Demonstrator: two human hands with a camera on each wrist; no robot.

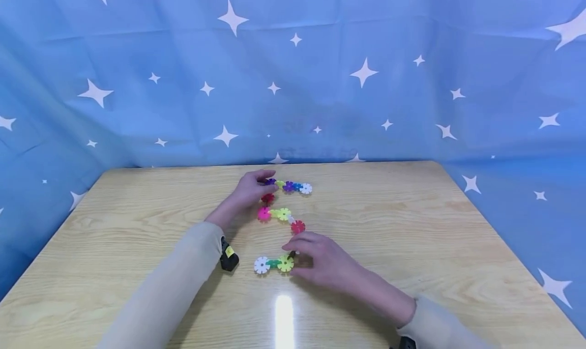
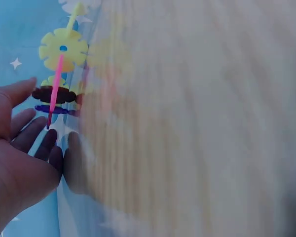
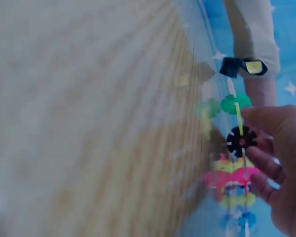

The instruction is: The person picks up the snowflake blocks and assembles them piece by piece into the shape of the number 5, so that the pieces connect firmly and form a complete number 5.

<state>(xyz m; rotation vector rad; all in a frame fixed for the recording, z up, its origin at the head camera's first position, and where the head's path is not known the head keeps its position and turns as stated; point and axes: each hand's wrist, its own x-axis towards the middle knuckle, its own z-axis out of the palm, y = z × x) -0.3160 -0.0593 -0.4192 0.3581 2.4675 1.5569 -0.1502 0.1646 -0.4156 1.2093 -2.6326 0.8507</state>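
A chain of slotted plastic snowflake discs lies on the table in a bend like the figure 5, with a pink disc [image 1: 264,214], a red disc [image 1: 298,227] and a white end disc [image 1: 262,265] along it. My left hand [image 1: 249,190] is at the upper left bend, thumb and fingers apart around the purple disc [image 1: 271,182] and partly covering it. At the lower right bend is my right hand [image 1: 327,261], its fingers loosely curved beside the chain. In the right wrist view, the fingertips are right at the black disc [image 3: 235,143] and the thumb near the green disc [image 3: 232,103].
The wooden table [image 1: 137,206] has a glossy top with a bright reflection [image 1: 284,318] near the front. Behind and beside it hangs a blue cloth [image 1: 297,84] with white stars. A black wrist camera [image 1: 229,257] sits at the left sleeve [image 1: 169,288].
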